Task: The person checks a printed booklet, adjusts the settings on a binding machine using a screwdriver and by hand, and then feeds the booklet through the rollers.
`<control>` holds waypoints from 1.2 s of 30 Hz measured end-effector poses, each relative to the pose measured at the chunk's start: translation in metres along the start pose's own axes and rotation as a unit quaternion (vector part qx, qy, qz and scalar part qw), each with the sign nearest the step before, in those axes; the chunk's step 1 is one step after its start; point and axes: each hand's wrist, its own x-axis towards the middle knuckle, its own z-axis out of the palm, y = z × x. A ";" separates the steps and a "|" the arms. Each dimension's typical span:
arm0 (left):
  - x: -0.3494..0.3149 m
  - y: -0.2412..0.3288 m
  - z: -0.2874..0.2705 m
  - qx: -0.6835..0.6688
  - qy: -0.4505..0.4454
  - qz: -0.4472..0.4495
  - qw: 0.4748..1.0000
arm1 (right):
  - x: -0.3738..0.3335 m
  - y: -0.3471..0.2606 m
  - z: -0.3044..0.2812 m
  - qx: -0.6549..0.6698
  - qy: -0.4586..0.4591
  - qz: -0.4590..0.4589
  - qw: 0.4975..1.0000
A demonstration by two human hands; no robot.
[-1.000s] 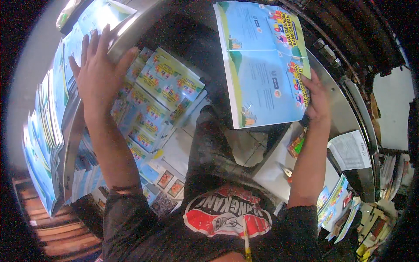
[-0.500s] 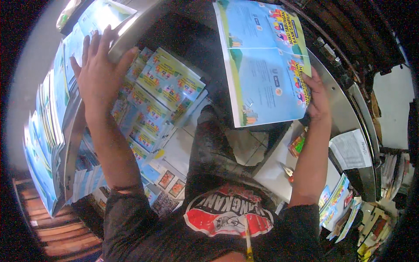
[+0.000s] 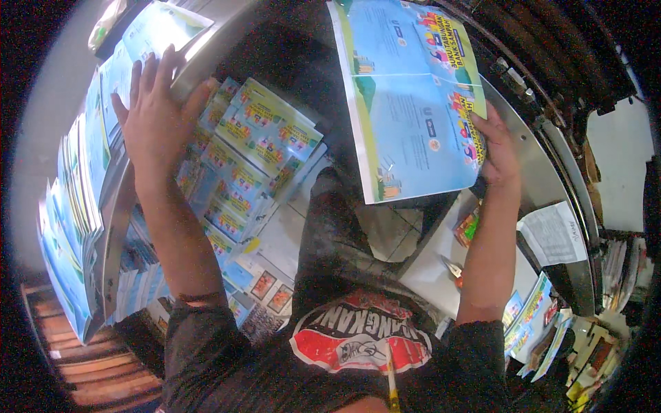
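Note:
My right hand (image 3: 497,148) grips the right edge of a large light-blue printed sheet (image 3: 406,103), holding it flat over a curved metal table (image 3: 537,172). My left hand (image 3: 155,117) is spread flat with fingers apart, pressing on the metal edge beside a leaning row of blue printed sheets (image 3: 82,172) at the left. Below and right of that hand lies a fanned stack of small blue and yellow booklets (image 3: 255,151).
A white paper (image 3: 551,234) lies on the metal table at the right. More colourful booklets (image 3: 533,320) pile up at the lower right. Loose sheets with small pictures (image 3: 265,286) lie on the tiled floor near my legs. Wooden planks (image 3: 82,372) show at the lower left.
The large blue sheet has shifted slightly left and up in my right hand. My left hand stays put.

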 end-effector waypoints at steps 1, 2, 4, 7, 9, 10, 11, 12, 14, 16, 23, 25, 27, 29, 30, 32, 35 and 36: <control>0.001 0.001 0.000 0.000 0.001 0.000 1.000 | 0.000 0.001 -0.002 -0.011 0.003 0.002 1.000; 0.001 0.001 0.000 -0.002 0.002 0.001 1.000 | -0.001 0.002 -0.003 -0.022 0.005 0.003 1.000; 0.001 0.001 0.000 -0.002 0.003 0.003 1.000 | -0.004 0.003 -0.002 -0.030 0.008 0.004 1.000; 0.001 0.000 -0.001 0.005 -0.003 0.000 1.000 | -0.009 0.006 -0.002 -0.022 0.006 0.010 1.000; 0.001 0.000 -0.001 0.009 -0.006 -0.003 1.000 | -0.011 0.006 -0.001 -0.005 0.004 0.015 1.000; 0.001 0.000 0.000 0.008 -0.006 -0.002 1.000 | -0.011 0.006 0.000 -0.013 0.018 0.012 1.000; 0.000 0.000 0.000 0.010 -0.006 -0.002 1.000 | -0.011 0.006 0.000 -0.022 0.033 0.008 0.999; 0.000 0.000 -0.001 0.011 -0.005 -0.003 1.000 | -0.009 0.006 -0.003 -0.021 0.033 0.007 0.999; 0.001 0.000 -0.002 0.009 -0.007 -0.003 1.000 | -0.005 0.008 -0.010 -0.002 0.001 0.006 1.000; 0.001 0.001 -0.001 0.008 -0.010 -0.004 1.000 | -0.007 0.004 -0.003 -0.003 0.003 0.008 1.000; 0.001 0.000 0.000 0.012 -0.013 -0.004 1.000 | -0.005 0.006 -0.005 0.000 0.011 0.011 1.000; 0.001 -0.001 0.000 0.013 -0.013 -0.005 1.000 | -0.006 0.006 -0.004 0.000 0.009 0.011 1.000; 0.000 -0.001 -0.001 0.007 -0.010 -0.003 1.000 | -0.006 0.005 -0.004 0.000 0.006 0.012 1.000; 0.000 -0.001 -0.002 0.009 -0.010 -0.005 1.000 | -0.005 0.006 -0.004 -0.004 0.009 0.019 1.000; 0.001 -0.001 -0.002 0.011 -0.010 -0.006 1.000 | -0.005 0.007 -0.006 -0.005 0.010 0.018 1.000; 0.001 -0.001 -0.001 0.012 -0.011 -0.005 1.000 | -0.004 0.009 -0.010 -0.010 0.005 0.019 1.000; 0.001 0.000 -0.001 0.015 -0.014 -0.005 1.000 | -0.004 0.010 -0.010 -0.004 -0.002 0.013 1.000; 0.001 0.000 -0.002 0.016 -0.017 -0.007 1.000 | -0.004 0.009 -0.010 -0.004 -0.002 0.012 1.000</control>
